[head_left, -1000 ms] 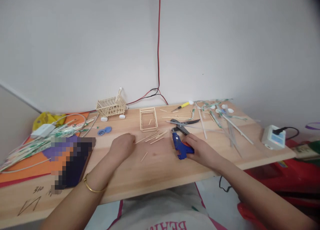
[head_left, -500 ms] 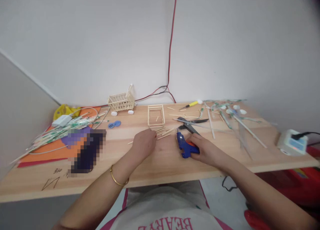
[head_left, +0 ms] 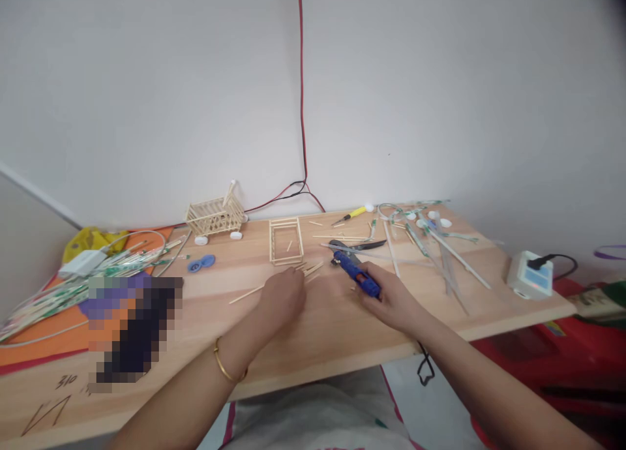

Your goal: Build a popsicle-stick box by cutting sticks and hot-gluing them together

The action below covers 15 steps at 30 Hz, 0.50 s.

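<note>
My right hand (head_left: 391, 298) is wrapped round a blue glue gun (head_left: 356, 272), whose nozzle points away and to the left. My left hand (head_left: 284, 298) is low over the table, fingers curled down and together at a loose group of thin wooden sticks (head_left: 313, 269); its fingertips are mostly hidden. One longer stick (head_left: 244, 295) shows to the left of this hand. Just beyond the fingers stands a small rectangular stick frame (head_left: 286, 241). Black scissors (head_left: 369, 245) lie behind the glue gun, partly covered by it.
A stick-built cart (head_left: 215, 218) with white wheels stands near the wall. Blue round pieces (head_left: 201, 263) lie before it. Wrapped sticks (head_left: 117, 264) are at left. A yellow-handled knife (head_left: 355, 214), clear strips (head_left: 443, 261) and a white power box (head_left: 531, 274) are at right.
The view has shifted, so the table things sit further left. The glue gun has turned, its body now slanting away to the left. My left hand stays at the sticks, where a longer one now shows.
</note>
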Tool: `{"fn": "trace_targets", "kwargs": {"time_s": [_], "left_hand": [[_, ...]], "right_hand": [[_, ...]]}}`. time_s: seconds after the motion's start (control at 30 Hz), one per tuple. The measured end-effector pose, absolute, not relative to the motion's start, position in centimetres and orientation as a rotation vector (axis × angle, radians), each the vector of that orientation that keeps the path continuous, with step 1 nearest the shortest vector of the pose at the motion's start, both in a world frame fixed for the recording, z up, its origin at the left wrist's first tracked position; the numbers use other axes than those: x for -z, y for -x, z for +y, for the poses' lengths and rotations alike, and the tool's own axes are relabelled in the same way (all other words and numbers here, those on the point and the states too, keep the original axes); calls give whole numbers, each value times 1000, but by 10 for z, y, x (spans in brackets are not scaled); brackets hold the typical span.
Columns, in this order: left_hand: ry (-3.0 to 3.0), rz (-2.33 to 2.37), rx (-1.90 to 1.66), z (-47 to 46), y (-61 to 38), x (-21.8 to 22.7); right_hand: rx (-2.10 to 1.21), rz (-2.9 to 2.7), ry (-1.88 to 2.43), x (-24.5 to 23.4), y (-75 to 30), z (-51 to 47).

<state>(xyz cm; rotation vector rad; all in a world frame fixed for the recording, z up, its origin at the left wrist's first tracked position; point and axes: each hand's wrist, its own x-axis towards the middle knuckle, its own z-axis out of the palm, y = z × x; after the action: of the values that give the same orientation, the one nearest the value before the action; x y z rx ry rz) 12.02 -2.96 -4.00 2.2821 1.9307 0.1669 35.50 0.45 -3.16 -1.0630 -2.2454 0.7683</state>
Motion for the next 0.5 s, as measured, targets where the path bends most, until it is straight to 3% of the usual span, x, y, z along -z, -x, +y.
{"fn": "trace_targets", "kwargs": {"time_s": [0.33,0.5], "left_hand": [[-2257,1859,-1324,-2,-74,7],[-2316,1975,-1573,7,-61,21]], "right_hand": [[-1283,-1907,911,7,-309,30],[-1305,-1842,874,8,-292,49]]}}
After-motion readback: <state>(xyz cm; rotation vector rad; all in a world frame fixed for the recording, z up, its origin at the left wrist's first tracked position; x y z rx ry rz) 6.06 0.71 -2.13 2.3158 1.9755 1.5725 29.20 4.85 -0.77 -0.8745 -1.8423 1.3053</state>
